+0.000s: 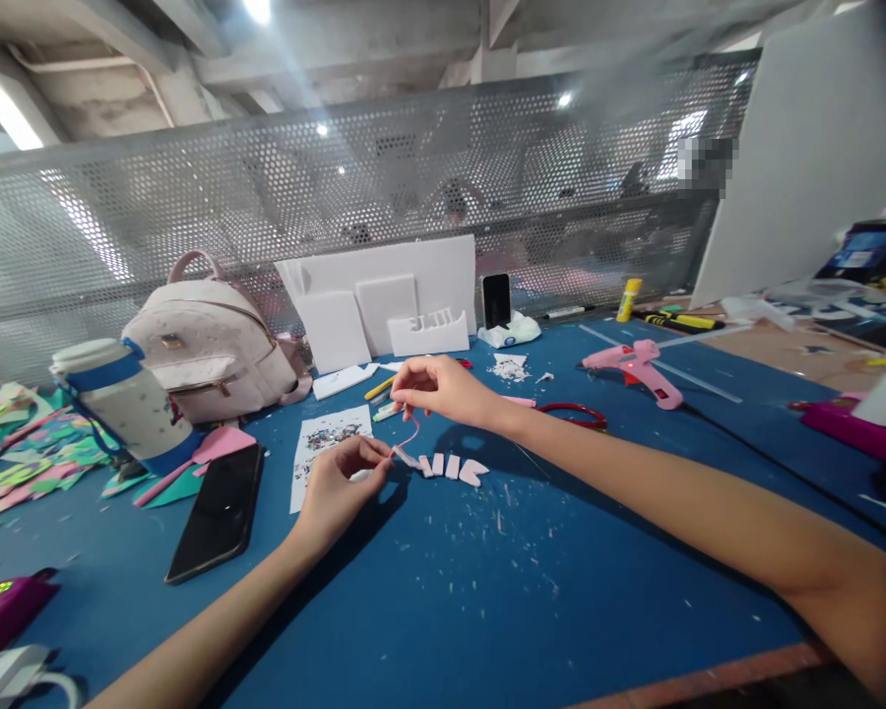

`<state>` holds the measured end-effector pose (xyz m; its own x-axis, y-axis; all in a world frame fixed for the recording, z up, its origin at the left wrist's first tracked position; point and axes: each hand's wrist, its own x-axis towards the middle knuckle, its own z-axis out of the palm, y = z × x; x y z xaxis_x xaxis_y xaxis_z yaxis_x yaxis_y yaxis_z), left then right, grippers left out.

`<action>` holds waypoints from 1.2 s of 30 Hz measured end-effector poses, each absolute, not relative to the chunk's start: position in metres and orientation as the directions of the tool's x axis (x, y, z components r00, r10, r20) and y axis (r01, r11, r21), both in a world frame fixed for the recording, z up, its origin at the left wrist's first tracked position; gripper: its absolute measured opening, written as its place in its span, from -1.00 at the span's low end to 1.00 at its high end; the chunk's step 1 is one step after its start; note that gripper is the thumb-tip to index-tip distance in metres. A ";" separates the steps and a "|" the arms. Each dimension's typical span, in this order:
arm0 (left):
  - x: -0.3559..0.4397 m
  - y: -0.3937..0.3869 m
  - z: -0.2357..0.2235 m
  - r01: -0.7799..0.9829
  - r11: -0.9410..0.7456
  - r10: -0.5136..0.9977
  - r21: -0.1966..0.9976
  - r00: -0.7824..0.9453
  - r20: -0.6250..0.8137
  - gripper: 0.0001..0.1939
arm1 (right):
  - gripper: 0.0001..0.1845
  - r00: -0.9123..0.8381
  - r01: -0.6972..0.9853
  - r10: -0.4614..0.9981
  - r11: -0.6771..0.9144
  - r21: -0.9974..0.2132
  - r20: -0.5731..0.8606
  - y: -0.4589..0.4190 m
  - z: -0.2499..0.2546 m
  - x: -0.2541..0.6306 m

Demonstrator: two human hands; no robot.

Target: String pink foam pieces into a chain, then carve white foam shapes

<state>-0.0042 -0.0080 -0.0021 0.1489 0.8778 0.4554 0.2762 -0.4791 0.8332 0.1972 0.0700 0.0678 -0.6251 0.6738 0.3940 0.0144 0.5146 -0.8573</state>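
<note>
A thin pink cord (415, 429) runs in a loose curve between my two hands. My right hand (443, 390) is closed in a pinch on its upper end, raised above the table. Lower and to the left, my left hand (346, 483) pinches the cord's other end, close to the first of several small pale pink foam pieces. These foam pieces (453, 466) form a row on the blue table, the rightmost being a notched piece (474, 473). Whether the cord passes through them I cannot tell.
A sheet with dark scraps (332, 433) and a phone (218, 514) lie left of my hands. A tumbler (118, 394) and backpack (211, 345) stand behind. Red-handled scissors (576, 416) and a pink glue gun (635, 372) with its cord are right. White foam boards (384, 310) lean at the back.
</note>
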 end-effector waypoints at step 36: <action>0.021 0.042 0.114 0.269 -0.665 0.732 0.696 0.051 0.680 -0.84 | -0.83 -0.550 -0.085 0.630 0.611 -0.787 0.549 0.070 0.108 0.223</action>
<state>0.0211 0.0418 0.1136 0.0514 0.7317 0.6797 0.2695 -0.6655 0.6961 0.2226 0.0696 0.1076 -0.5498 0.6299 0.5486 -0.0850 0.6112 -0.7869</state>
